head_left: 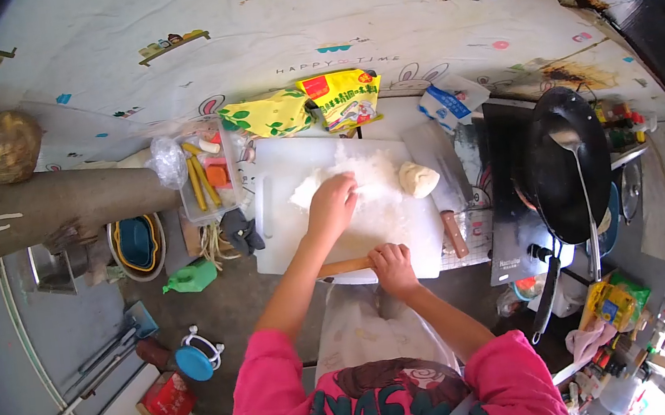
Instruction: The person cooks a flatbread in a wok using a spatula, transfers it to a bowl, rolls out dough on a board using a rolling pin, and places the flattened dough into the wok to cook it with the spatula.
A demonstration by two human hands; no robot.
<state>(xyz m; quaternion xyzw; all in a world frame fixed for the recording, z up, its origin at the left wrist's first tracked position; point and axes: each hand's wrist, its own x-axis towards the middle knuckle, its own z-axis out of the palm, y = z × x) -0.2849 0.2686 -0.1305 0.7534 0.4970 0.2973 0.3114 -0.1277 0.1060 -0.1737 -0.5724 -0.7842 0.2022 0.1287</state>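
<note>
A white cutting board (303, 236) lies in front of me with a spread of loose white flour (374, 170) on it. My left hand (334, 203) is down in the flour, its fingers bunched together and their tips partly hidden. Near the board's front edge, my right hand (394, 269) is wrapped around one end of a wooden rolling pin (345, 267); the pin's other end passes behind my left forearm. A lump of dough (418, 179) sits on the board's right side. Beside it rests a cleaver (443, 168) with a wooden handle.
Yellow seasoning bags (343, 98) stand against the wall behind the board. To the left is a clear plastic bin (202, 174) holding vegetables, beside a thick pipe (80, 203). A black wok (567, 168) with a ladle (579, 175) occupies the stove on the right.
</note>
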